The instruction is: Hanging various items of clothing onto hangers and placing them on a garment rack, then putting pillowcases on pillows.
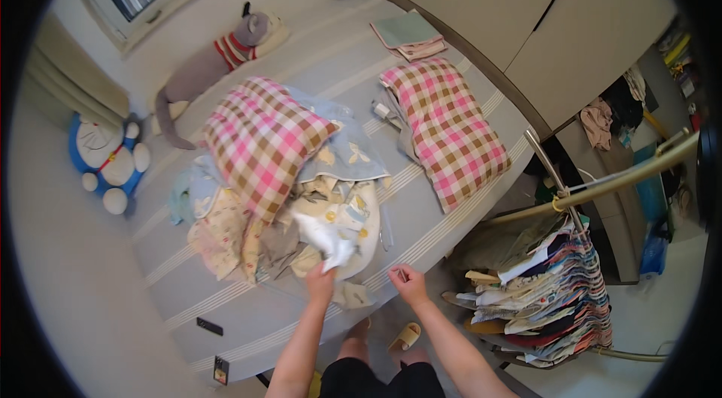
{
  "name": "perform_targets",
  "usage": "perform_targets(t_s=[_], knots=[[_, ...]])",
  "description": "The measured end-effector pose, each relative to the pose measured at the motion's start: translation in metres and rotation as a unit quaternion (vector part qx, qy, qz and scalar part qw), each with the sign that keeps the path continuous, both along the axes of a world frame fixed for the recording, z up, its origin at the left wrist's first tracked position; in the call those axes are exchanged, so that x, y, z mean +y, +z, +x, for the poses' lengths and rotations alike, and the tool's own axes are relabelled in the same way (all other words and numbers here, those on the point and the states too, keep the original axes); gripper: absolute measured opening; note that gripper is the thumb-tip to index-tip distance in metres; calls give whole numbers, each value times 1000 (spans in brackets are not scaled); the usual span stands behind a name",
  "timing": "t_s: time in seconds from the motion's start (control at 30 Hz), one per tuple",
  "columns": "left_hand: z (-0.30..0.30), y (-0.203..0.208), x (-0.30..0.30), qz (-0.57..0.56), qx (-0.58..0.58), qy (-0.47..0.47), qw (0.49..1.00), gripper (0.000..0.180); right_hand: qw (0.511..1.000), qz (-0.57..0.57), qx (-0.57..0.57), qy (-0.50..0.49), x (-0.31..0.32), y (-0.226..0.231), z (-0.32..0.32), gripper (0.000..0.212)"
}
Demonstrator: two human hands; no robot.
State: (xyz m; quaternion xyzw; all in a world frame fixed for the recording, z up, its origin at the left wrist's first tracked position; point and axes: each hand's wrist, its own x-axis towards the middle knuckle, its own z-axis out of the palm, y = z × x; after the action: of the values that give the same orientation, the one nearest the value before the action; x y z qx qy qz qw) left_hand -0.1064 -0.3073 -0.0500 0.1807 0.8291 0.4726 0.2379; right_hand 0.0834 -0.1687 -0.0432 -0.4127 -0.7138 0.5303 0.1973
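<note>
My left hand (321,283) grips a small white cloth (325,239), blurred by motion, and lifts it at the near side of a heap of clothes. To its right, my right hand (408,282) is held over the bed's edge with its fingers curled; what they hold, if anything, I cannot make out. The heap of crumpled clothes (226,236) has pale yellow, blue and beige pieces. A pink and brown checked pillow (263,139) lies on its far part, hiding some of it.
A second checked pillow (451,131) and folded cloths (410,33) lie farther right on the striped bed (180,278). A long plush toy (199,75) rests by the window wall, a blue plush toy (109,161) at left. Packed clothes (538,293) hang from a rack at right.
</note>
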Motion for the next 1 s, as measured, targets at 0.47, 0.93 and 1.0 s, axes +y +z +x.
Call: perform_targets(t_s=[0.47, 0.93, 1.0], knots=[[193, 227, -14, 40, 250, -366, 896, 16, 966, 238, -42, 88, -51, 188, 193, 23], [311, 198, -23, 223, 405, -575, 675, 17, 965, 97, -164, -182, -80, 150, 403, 30], [312, 194, -16, 245, 430, -556, 668, 19, 961, 93, -177, -194, -91, 155, 411, 30]])
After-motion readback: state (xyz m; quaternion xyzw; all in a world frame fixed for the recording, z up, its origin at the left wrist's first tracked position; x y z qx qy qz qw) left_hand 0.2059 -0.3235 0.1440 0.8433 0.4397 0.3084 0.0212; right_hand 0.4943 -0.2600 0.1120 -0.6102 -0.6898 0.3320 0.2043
